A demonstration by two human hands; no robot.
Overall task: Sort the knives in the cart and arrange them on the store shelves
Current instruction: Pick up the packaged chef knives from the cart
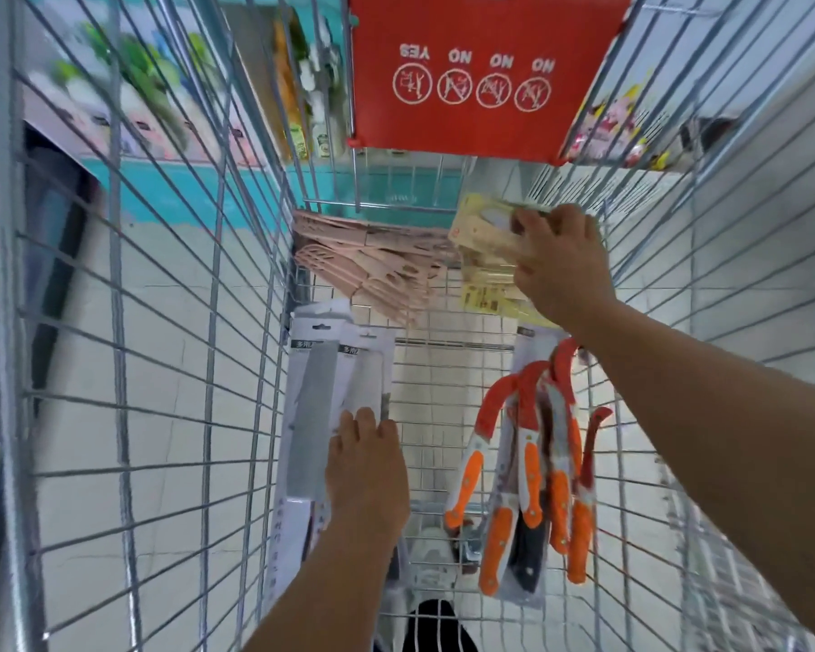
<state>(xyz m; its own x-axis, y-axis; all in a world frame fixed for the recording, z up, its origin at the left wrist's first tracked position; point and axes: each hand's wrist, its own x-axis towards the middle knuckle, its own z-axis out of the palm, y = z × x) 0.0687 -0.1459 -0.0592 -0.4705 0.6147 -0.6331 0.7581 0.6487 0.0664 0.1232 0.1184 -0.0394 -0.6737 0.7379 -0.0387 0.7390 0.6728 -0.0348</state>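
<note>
Signs and print readable inside the cart

The red plastic flap [483, 72] at the cart's far end carries white words, seen upside down: "YES" once and "NO" three times, each above a round pictogram, the three under "NO" struck through. The white knife packages [323, 392] at the left bear a dark header strip with Chinese characters starting "多用"; the rest is too blurred. The yellow package label [483, 296] shows print too small to read.

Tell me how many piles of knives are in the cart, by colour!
Pink knives: 1 pile
Yellow packs: 1 pile, held by the right hand
White-carded packs: 1 pile, touched by the left hand
Orange-handled knives: 1 pile
Total: 4 piles
</note>
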